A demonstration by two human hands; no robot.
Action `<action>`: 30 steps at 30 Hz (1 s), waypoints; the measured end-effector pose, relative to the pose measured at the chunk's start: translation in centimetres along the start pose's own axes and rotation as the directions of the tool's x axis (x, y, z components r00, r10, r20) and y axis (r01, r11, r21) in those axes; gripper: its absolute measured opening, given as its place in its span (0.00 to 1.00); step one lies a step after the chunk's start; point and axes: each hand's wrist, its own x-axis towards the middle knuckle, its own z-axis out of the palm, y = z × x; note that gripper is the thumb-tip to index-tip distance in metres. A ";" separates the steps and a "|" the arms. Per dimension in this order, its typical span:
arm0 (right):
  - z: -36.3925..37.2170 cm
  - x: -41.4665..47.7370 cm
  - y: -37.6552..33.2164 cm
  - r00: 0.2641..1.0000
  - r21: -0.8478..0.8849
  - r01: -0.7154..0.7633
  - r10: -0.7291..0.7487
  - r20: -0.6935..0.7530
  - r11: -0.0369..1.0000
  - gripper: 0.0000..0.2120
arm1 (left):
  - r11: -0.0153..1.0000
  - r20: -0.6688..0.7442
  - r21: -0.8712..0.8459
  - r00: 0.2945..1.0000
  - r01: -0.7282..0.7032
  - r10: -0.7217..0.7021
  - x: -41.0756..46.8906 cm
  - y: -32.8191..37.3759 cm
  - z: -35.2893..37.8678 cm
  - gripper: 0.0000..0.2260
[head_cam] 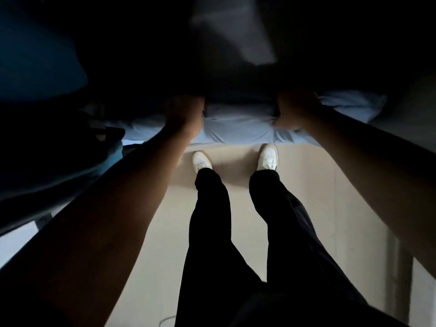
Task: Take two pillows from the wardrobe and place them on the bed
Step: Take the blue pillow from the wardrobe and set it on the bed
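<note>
A pale blue pillow (238,125) lies across the middle of the head view, at the front of a dark wardrobe space. My left hand (185,114) is closed on its left part and my right hand (295,109) is closed on its right part, with the cloth bunched at both grips. Both arms reach forward from the bottom corners. Above the pillow the wardrobe interior (236,74) is almost black, with a faint grey pale shape (233,31) high up that I cannot identify. No bed is in view.
Dark blue folded fabric (40,55) fills the upper left, and more dark cloth (59,161) hangs at the left. My legs in black trousers and white shoes (267,158) stand on a beige floor (318,197) below the pillow. A pale wall edge (405,128) shows at the right.
</note>
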 end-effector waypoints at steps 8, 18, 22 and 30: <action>-0.2 -9.9 -0.8 0.992 0.106 -0.117 0.121 -0.034 0.987 0.29 | 0.995 -0.076 0.074 0.994 -0.069 0.074 -6.6 2.1 -3.2 0.12; 0.7 -20.3 -6.7 0.896 0.162 -0.203 0.250 -0.368 0.966 0.31 | 0.971 -0.181 0.134 0.959 -0.196 0.219 -14.3 -1.0 -6.1 0.17; 1.6 -26.4 -10.1 0.858 0.120 -0.255 0.282 -0.430 0.960 0.29 | 0.942 -0.203 0.171 0.925 -0.290 0.322 -18.4 -2.6 -6.8 0.18; -0.4 -37.4 -13.3 0.786 0.197 -0.382 0.430 -0.444 0.903 0.17 | 0.906 -0.210 0.235 0.892 -0.352 0.401 -24.8 -2.7 -10.2 0.14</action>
